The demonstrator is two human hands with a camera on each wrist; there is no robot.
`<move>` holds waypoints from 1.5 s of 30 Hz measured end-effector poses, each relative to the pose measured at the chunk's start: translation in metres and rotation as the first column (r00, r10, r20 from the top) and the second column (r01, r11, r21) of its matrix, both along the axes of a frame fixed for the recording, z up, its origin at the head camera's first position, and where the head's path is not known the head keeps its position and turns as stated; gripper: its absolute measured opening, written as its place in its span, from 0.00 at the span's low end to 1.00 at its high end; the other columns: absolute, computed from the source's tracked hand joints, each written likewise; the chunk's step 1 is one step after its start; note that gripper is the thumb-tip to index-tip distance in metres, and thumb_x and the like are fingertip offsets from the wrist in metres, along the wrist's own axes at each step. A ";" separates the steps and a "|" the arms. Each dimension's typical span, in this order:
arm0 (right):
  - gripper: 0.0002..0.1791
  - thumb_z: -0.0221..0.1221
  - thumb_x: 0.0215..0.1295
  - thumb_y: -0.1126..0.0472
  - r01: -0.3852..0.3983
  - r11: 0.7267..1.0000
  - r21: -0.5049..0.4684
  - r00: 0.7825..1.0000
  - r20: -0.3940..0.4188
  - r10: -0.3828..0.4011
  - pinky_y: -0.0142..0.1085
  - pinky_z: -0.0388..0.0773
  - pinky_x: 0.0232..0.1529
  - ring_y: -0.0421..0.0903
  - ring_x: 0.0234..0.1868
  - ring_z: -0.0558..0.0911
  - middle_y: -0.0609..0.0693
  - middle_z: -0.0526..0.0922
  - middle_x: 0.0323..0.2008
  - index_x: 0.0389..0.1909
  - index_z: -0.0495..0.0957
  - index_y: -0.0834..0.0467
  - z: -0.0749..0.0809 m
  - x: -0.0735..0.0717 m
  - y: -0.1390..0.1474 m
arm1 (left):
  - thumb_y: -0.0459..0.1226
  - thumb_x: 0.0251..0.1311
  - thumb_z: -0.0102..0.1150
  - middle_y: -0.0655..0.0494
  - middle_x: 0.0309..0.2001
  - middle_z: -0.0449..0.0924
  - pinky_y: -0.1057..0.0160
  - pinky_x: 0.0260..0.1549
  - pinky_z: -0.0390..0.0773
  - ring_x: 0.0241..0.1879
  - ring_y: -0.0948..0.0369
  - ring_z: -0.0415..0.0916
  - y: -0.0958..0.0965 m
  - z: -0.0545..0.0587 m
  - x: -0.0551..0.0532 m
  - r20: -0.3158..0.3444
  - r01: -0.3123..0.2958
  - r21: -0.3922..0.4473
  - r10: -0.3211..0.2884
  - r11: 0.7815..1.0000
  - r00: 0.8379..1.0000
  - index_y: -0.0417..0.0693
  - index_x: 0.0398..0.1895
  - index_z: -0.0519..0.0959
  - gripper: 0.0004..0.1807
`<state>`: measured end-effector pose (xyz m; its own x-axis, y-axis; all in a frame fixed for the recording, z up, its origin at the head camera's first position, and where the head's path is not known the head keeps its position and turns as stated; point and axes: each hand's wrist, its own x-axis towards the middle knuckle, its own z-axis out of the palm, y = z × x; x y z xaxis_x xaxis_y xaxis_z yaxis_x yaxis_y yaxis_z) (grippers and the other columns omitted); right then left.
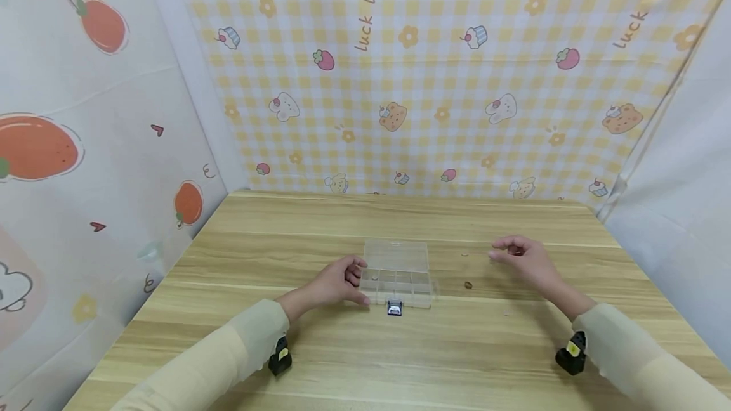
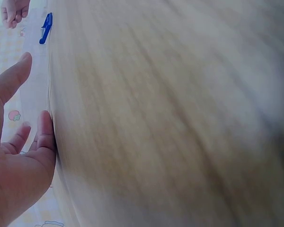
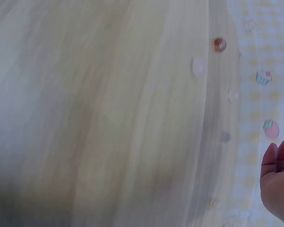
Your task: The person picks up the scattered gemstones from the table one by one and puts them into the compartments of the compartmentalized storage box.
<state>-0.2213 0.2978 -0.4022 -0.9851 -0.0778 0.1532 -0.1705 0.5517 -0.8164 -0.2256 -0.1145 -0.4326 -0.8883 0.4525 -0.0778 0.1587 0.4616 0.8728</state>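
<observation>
Only the head view shows compartments (image 1: 404, 294) inside the clear box (image 1: 421, 302).

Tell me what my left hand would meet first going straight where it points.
Most likely the clear plastic box, just beside your left hand; whether they already touch is hard to tell.
</observation>
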 end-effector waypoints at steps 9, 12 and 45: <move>0.23 0.65 0.63 0.50 0.068 0.993 0.100 0.998 -0.020 -0.066 0.33 0.70 0.29 0.43 0.32 0.71 0.52 0.77 0.35 0.48 0.80 0.66 -0.014 0.001 0.033 | 0.33 0.41 0.80 0.50 0.44 0.71 0.59 0.41 0.73 0.41 0.57 0.70 0.001 0.002 0.002 -0.005 0.008 0.005 -0.008 1.000 1.000 0.38 0.57 0.71 0.38; 0.23 0.65 0.64 0.51 0.075 0.990 0.116 0.997 -0.022 -0.073 0.32 0.70 0.31 0.42 0.33 0.71 0.54 0.79 0.36 0.48 0.80 0.66 -0.016 0.003 0.041 | 0.33 0.41 0.80 0.50 0.44 0.71 0.59 0.42 0.73 0.41 0.57 0.70 0.001 0.002 0.002 -0.007 0.004 0.000 -0.004 1.000 1.000 0.38 0.56 0.71 0.37; 0.26 0.68 0.59 0.51 0.028 0.983 0.182 0.993 0.107 -0.048 0.30 0.74 0.36 0.42 0.38 0.77 0.56 0.82 0.41 0.49 0.78 0.69 -0.032 -0.004 0.075 | 0.33 0.40 0.80 0.49 0.44 0.71 0.60 0.41 0.73 0.41 0.56 0.70 0.003 0.001 0.001 -0.016 0.008 -0.002 -0.008 1.000 1.000 0.38 0.56 0.71 0.38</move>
